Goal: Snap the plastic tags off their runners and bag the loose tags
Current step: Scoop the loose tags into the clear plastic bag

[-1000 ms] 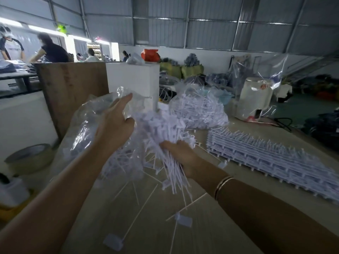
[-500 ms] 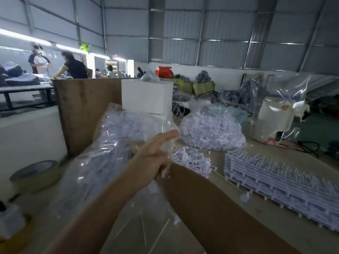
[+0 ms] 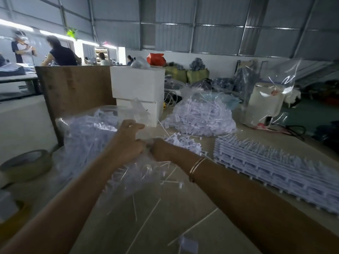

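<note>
Clear plastic bag (image 3: 86, 136) lies on the table (image 3: 183, 213) at centre left, stuffed with loose white tags (image 3: 88, 132). One view only, head camera. Two hands at work, both at the bag's mouth: left hand (image 3: 128, 142) has its fingers curled and bunches the film between them; right hand (image 3: 161, 149) sits just beside it, touching, fingers hidden behind the knuckles and film, so cannot tell its grip. Two thin bangles (image 3: 196, 168) on the right wrist. Second bag of tags (image 3: 200, 114) sits farther back, open at the top. One small loose heap (image 3: 183, 142) lies just beyond the right hand. One stack of runners (image 3: 275, 165) with tags attached lies to the right, layers too blurred to count. About five single tags lie strewn on the near table. One tape roll (image 3: 25, 165) at the left edge. Two white boxes (image 3: 139, 92) stacked behind the bag.
</note>
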The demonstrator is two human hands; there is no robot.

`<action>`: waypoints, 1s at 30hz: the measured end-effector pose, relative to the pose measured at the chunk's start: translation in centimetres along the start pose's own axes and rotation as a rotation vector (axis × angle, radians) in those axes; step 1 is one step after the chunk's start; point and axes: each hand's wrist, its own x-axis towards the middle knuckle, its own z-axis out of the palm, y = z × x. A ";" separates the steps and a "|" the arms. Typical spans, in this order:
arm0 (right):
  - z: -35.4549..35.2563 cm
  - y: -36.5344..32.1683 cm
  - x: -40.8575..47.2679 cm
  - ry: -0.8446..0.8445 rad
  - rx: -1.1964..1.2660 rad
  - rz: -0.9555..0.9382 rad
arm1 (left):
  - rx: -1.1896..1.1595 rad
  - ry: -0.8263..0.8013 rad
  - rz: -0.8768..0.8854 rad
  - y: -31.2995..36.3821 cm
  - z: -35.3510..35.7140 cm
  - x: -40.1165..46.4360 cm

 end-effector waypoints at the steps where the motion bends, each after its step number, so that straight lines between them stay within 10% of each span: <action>1: -0.5 0.9 -1.2 0.064 0.110 0.028 | 0.095 0.006 -0.020 0.0 0.0 -0.2; 4: -1.4 5.8 -5.4 0.286 0.303 0.246 | 0.321 0.106 0.063 1.6 0.5 -1.3; 11: 3.1 11.3 -7.5 0.079 0.165 0.593 | 0.209 -0.033 0.712 7.3 4.3 -3.3; 20: 5.6 9.0 -8.6 0.175 0.169 0.353 | 0.390 -0.313 -0.202 0.4 10.2 5.5; 24: 1.5 12.4 -6.0 0.488 0.243 0.425 | 0.165 -0.393 -0.142 -2.1 12.4 5.6; 30: 2.2 17.0 2.6 0.211 0.253 0.503 | 0.457 -0.321 0.116 -1.6 15.0 4.6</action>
